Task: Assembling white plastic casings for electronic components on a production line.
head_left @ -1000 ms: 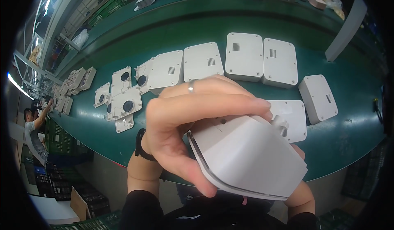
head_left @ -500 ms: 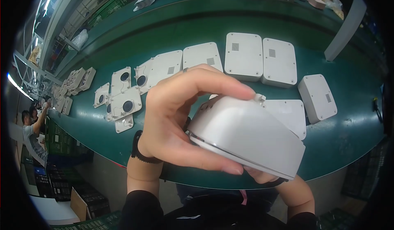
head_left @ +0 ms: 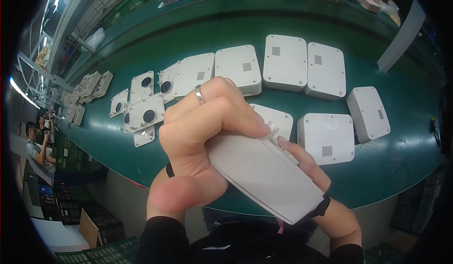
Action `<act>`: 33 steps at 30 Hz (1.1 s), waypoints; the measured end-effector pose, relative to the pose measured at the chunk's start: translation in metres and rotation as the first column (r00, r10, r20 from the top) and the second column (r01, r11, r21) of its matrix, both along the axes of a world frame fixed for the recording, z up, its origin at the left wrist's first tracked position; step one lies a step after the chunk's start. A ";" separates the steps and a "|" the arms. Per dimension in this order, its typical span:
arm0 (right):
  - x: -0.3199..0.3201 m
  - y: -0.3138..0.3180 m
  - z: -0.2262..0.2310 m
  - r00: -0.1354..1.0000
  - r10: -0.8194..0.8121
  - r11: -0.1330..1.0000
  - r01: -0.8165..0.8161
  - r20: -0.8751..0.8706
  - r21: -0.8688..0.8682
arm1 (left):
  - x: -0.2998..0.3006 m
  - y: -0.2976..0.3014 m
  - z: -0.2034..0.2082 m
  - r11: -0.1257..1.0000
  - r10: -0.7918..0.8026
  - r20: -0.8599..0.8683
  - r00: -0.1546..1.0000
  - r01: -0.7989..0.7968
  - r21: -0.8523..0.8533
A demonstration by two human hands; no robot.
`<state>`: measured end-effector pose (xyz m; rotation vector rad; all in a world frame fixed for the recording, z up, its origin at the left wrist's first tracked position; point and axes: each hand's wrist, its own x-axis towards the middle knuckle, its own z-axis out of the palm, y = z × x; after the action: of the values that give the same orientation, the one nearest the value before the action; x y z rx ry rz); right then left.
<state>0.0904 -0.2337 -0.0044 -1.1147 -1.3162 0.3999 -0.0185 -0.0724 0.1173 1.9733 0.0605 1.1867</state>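
My left hand (head_left: 203,127), with a ring on one finger, grips the upper left end of a white plastic box (head_left: 264,174). Its fingers bend over the top edge, and its thumb points toward me. From the far right side, my right hand (head_left: 309,165) holds the same box, mostly hidden behind it. The box is tilted in the air above the near bench edge, a narrow side with a seam toward me. A small pale projection (head_left: 272,126) shows at its top edge. Just beyond it, similar white boxes (head_left: 325,136) lie on the green bench.
More white boxes (head_left: 285,63) with slotted vents stand along the bench (head_left: 396,160). White panels with round black speakers (head_left: 149,116) are piled to the left. A grey post (head_left: 401,40) rises at the far right. Crates (head_left: 71,165) and people (head_left: 40,148) are at far left.
The held box has turned, so a narrow side replaces the broad curved face. My left thumb has come off its lower edge, and fingers of my right hand now show at its right side.
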 end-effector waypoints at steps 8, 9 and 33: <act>0.001 0.000 0.006 0.998 -0.028 0.998 0.025 -0.050 -0.055 | 0.003 0.008 -0.003 0.997 -0.081 -0.047 0.996 0.080 -0.015; 0.003 0.002 0.012 0.998 -0.030 0.997 0.026 -0.056 -0.078 | 0.005 0.009 -0.003 0.997 -0.065 -0.046 0.997 0.064 -0.035; 0.001 -0.010 0.001 0.959 -0.281 0.942 0.272 -0.021 -0.194 | 0.024 0.028 -0.018 0.999 -0.031 -0.244 0.969 0.022 -0.039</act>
<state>0.0912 -0.2434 -0.0033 -1.4210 -1.0741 0.3455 0.0051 -0.0440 0.0990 2.0725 0.1800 0.9130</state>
